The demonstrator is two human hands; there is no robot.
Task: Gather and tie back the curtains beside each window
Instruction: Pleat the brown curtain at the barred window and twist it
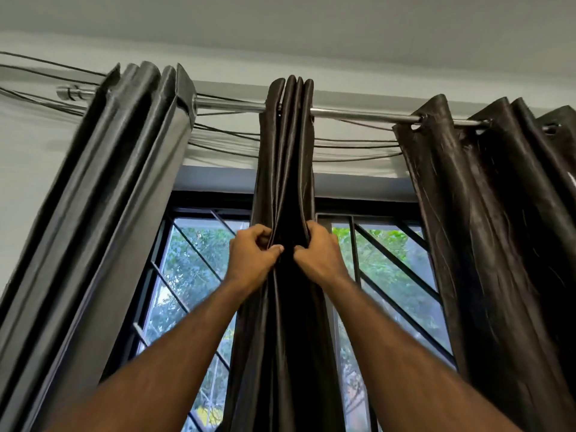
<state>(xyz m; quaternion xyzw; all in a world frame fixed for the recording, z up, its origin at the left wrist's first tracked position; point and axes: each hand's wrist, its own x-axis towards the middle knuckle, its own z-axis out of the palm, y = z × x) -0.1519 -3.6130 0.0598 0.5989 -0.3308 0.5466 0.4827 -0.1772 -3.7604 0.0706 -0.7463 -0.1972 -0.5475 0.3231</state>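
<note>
A dark brown satin curtain [285,169] hangs bunched in tight folds from the middle of a chrome rod [352,115]. My left hand [254,255] grips the folds on its left side and my right hand [319,252] grips them on its right side, both at the same height and nearly touching. A grey curtain [118,182] hangs gathered at the left end of the rod. A wider brown curtain [492,213] hangs spread over the right side of the window [187,275].
Black window bars [396,260] with diagonal struts cross the glass, with green trees outside. Several thin black cables [349,145] sag along the wall behind the rod. A white ceiling lies above.
</note>
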